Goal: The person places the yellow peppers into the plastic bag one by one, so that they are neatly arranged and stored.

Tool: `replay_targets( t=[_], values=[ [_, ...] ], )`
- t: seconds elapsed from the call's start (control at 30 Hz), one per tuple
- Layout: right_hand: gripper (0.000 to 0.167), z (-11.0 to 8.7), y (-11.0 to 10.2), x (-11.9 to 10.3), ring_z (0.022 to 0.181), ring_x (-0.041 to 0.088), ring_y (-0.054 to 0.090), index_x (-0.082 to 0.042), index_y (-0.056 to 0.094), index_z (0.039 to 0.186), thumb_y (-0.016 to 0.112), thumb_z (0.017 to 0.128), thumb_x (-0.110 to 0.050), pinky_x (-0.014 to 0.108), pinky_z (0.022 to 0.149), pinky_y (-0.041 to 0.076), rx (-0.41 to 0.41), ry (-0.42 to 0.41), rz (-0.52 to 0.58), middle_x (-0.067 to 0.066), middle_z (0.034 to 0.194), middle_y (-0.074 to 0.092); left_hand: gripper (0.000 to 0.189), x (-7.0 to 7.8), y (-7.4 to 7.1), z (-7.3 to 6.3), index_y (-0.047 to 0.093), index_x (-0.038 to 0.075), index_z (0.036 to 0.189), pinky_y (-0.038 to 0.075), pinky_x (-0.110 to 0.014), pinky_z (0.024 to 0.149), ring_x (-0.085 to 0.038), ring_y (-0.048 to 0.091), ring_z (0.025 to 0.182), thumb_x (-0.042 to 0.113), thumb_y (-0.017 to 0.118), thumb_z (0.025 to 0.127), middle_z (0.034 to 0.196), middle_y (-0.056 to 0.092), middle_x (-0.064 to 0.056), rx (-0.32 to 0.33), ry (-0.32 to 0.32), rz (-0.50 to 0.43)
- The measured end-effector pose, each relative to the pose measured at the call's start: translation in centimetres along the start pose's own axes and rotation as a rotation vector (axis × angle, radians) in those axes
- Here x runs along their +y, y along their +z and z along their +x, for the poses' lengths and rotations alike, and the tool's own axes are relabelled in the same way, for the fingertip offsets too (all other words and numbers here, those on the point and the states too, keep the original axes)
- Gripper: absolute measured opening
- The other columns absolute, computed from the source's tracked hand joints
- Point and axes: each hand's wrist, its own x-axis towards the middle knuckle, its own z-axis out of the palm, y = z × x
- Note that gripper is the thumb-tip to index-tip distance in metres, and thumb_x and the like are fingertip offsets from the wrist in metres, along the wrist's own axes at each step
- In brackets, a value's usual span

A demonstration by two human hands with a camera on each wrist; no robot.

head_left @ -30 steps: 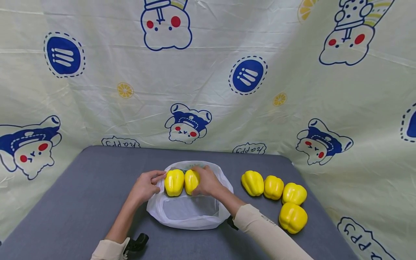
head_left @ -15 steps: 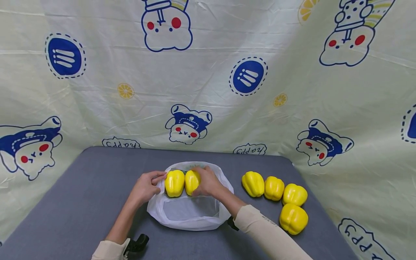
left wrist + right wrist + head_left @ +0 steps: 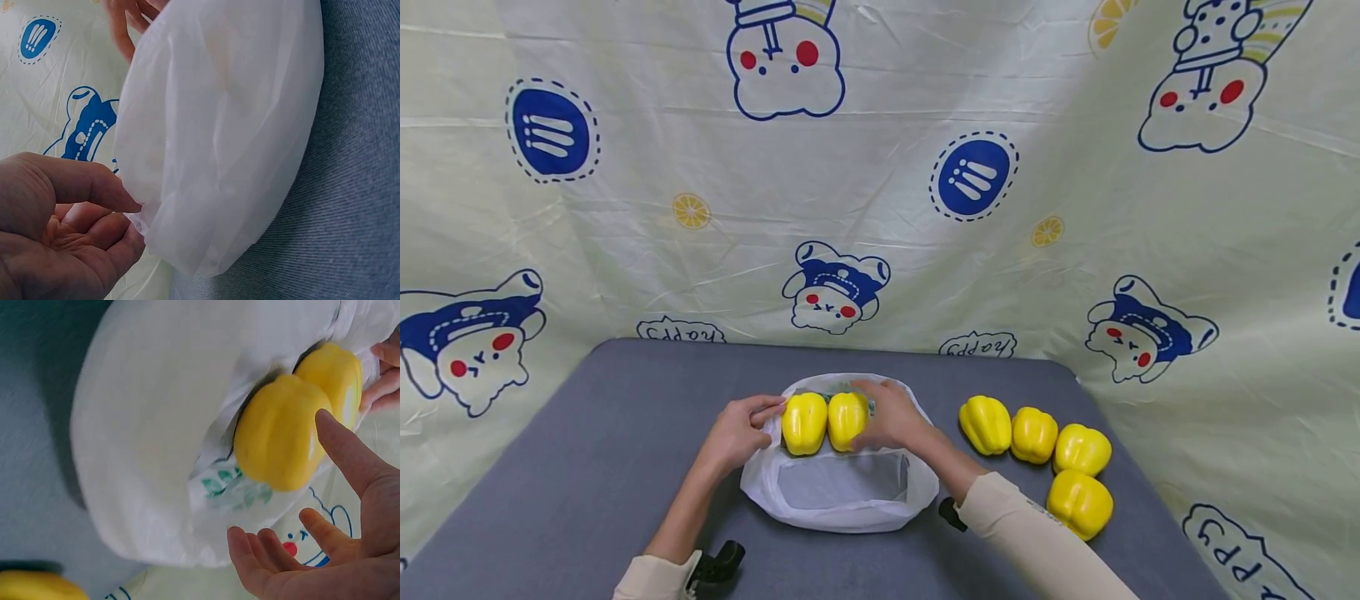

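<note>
A white plastic bag [image 3: 842, 517] stands with its mouth spread on the table. Inside its far part sit two yellow bell peppers side by side, the left pepper [image 3: 803, 424] and the right pepper [image 3: 847, 421]. My left hand [image 3: 739, 431] pinches the bag's left rim between thumb and fingers; in the left wrist view the left hand [image 3: 69, 225] has a fold of the plastic at its fingertips. My right hand [image 3: 891, 415] is just beside the right pepper. In the right wrist view its fingers [image 3: 256, 556] are spread apart, off the pepper, with the thumb overlapping it.
Several more yellow bell peppers lie on the grey table [image 3: 625, 467] right of the bag: one [image 3: 986, 425] nearest the bag and another [image 3: 1079, 504] nearest the front. A patterned curtain [image 3: 880, 275] hangs behind the table's far edge. Both wrists wear black straps.
My right hand has let go of the right pepper, its fingers spreading and moving slightly right. The left hand keeps its hold on the rim.
</note>
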Motion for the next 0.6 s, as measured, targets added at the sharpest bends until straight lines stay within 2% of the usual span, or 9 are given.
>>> replay_targets(
  t=[0.13,0.37,0.6],
  values=[
    [0.088,-0.6,-1.2,0.9,0.135,0.040,0.044,-0.019,0.052,0.148,0.092,0.071,-0.024,0.062,0.102,0.046,0.022,0.011,-0.001,0.020,0.147,0.049,0.057,0.0,0.0,-0.1,0.065,0.004,0.134,0.040,-0.028,0.058,-0.025,0.061,0.104,-0.012,0.062,0.079,0.129,0.070,-0.013,0.001,0.002,-0.006],
    [0.088,-1.6,-3.0,2.6,0.131,0.040,0.046,-0.018,0.052,0.148,0.092,0.071,-0.021,0.060,0.098,0.049,0.068,0.015,-0.025,0.020,0.144,0.051,0.058,0.2,0.0,-0.2,0.065,0.003,0.134,0.041,-0.029,0.060,-0.025,0.062,0.107,-0.013,0.062,0.079,0.128,0.071,-0.013,-0.002,0.005,-0.002],
    [0.091,-2.7,-4.9,3.8,0.138,0.047,0.041,-0.019,0.049,0.150,0.092,0.070,-0.021,0.064,0.102,0.044,0.088,0.045,-0.074,0.024,0.151,0.046,0.057,0.2,0.0,-0.3,0.065,0.003,0.134,0.040,-0.029,0.057,-0.026,0.061,0.104,-0.013,0.062,0.079,0.128,0.071,-0.013,-0.001,0.009,0.006]
  ],
)
